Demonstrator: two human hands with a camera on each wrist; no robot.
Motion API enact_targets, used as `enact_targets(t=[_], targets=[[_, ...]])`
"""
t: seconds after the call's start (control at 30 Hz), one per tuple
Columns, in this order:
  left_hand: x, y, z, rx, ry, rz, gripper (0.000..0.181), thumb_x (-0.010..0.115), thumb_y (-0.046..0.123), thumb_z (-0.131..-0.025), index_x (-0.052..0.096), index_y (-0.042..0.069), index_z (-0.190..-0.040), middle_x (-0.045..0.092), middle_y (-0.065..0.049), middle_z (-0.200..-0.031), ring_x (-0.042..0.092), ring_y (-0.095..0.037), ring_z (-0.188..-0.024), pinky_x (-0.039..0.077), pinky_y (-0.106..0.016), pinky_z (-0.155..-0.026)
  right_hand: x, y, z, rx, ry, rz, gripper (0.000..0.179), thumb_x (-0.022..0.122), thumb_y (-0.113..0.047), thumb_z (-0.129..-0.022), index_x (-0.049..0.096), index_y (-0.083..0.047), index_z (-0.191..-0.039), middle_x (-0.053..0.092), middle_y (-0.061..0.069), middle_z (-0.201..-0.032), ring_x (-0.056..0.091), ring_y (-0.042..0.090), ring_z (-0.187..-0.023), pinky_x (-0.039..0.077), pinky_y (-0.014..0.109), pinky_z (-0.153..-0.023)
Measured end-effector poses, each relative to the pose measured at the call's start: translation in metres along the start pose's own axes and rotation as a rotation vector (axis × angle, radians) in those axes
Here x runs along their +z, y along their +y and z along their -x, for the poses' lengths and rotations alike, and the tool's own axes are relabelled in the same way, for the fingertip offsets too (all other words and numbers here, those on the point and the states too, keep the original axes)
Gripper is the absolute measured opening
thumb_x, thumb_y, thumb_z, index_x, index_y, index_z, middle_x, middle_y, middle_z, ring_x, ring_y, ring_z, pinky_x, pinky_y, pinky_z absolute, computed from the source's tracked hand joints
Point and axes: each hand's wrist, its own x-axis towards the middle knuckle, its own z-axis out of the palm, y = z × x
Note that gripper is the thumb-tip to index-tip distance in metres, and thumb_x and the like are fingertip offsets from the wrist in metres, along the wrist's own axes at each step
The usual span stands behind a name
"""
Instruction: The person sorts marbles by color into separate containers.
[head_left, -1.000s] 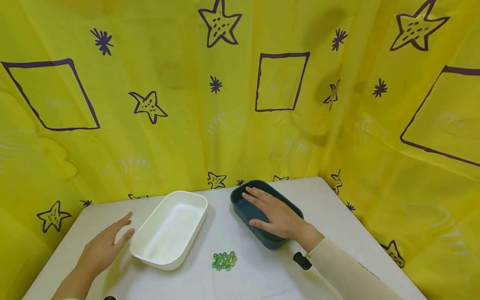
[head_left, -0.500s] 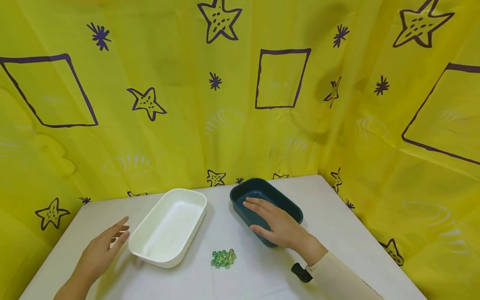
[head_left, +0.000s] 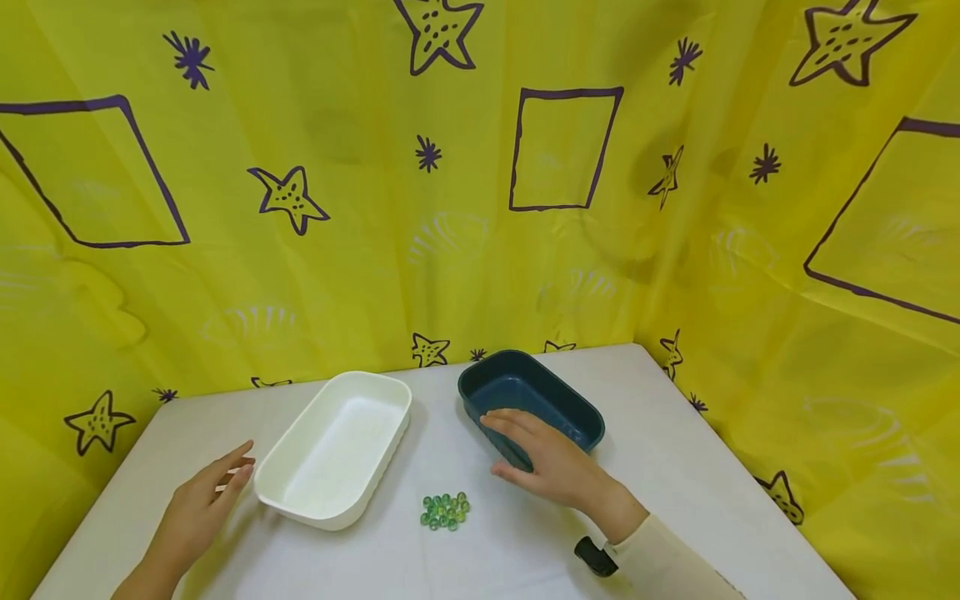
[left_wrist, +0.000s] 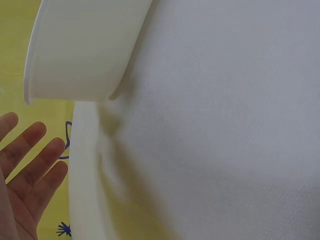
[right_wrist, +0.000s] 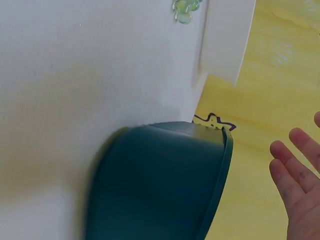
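Green marbles (head_left: 445, 511), likely slippery, best pinched singly; white bin (head_left: 333, 454) at their ten o'clock, teal bin (head_left: 517, 390) at one-thirty, probably light, graspable by rims. Left hand (head_left: 199, 508), right hand (head_left: 553, 468) loosely spread, holding nothing.

The person's left hand (head_left: 191, 512) reaches forward, fingers relaxed and slightly spread; the right hand (head_left: 555, 462) hovers, fingers extended, thumb apart.

No legible txt, nos., labels or brands, any view. Yellow curtain (head_left: 360, 283) bears drawn motifs only: dk purple dotted stars (head_left: 291, 200), spiky bursts (head_left: 428, 154), 4-sided outlines (head_left: 566, 148); also pale shell-like figs. (head_left: 262, 321)
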Motion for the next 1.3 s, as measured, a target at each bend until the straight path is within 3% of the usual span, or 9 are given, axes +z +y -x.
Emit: enact_targets(t=[0.3, 0.53, 0.8, 1.03, 1.3], targets=[[0.0, 0.001, 0.005, -0.007, -0.01, -0.01, 0.041, 0.056, 0.025, -0.102, 0.057, 0.003, -0.136, 0.069, -0.013, -0.116, 0.052, 0.015, -0.088, 0.056, -0.022, -0.071, 0.009, -0.005, 0.001, -0.006, 0.001, -0.033, 0.057, 0.066, -0.046, -0.093, 0.053, -0.017, -0.14, 0.051, 0.0, -0.144, 0.049, 0.018, -0.131, 0.048, 0.04, -0.107], [0.0, 0.001, 0.004, -0.019, -0.02, 0.0, 0.041, 0.056, 0.025, -0.102, 0.057, 0.003, -0.136, 0.069, -0.014, -0.115, 0.052, 0.014, -0.086, 0.057, -0.024, -0.07, 0.017, -0.006, 0.002, -0.022, 0.007, -0.055, 0.055, 0.064, -0.049, -0.093, 0.056, -0.016, -0.137, 0.054, -0.004, -0.14, 0.052, 0.015, -0.127, 0.048, 0.037, -0.107], [0.0, 0.003, 0.0, -0.035, -0.042, 0.014, 0.042, 0.056, 0.027, -0.102, 0.056, 0.004, -0.137, 0.069, -0.015, -0.113, 0.066, -0.006, -0.082, 0.053, -0.024, -0.063, 0.02, -0.009, 0.004, 0.038, -0.012, -0.101, 0.056, 0.066, -0.048, -0.092, 0.056, -0.018, -0.137, 0.056, -0.004, -0.137, 0.053, 0.015, -0.126, 0.048, 0.038, -0.106], [0.002, 0.003, 0.003, -0.049, -0.043, 0.037, 0.043, 0.058, 0.026, -0.101, 0.056, 0.003, -0.136, 0.069, -0.013, -0.105, 0.061, 0.005, -0.076, 0.052, -0.021, -0.059, 0.026, -0.013, 0.006, 0.1, -0.039, -0.172, 0.056, 0.068, -0.047, -0.09, 0.057, -0.018, -0.137, 0.058, -0.004, -0.136, 0.053, 0.016, -0.126, 0.047, 0.04, -0.107], [0.008, 0.001, 0.009, -0.116, -0.057, 0.078, 0.046, 0.059, 0.028, -0.1, 0.055, 0.001, -0.137, 0.069, -0.014, -0.101, 0.063, 0.001, -0.07, 0.053, -0.021, -0.057, 0.035, -0.012, 0.009, 0.118, -0.079, -0.204, 0.056, 0.066, -0.048, -0.092, 0.058, -0.017, -0.137, 0.059, -0.006, -0.135, 0.055, 0.015, -0.123, 0.049, 0.039, -0.105]])
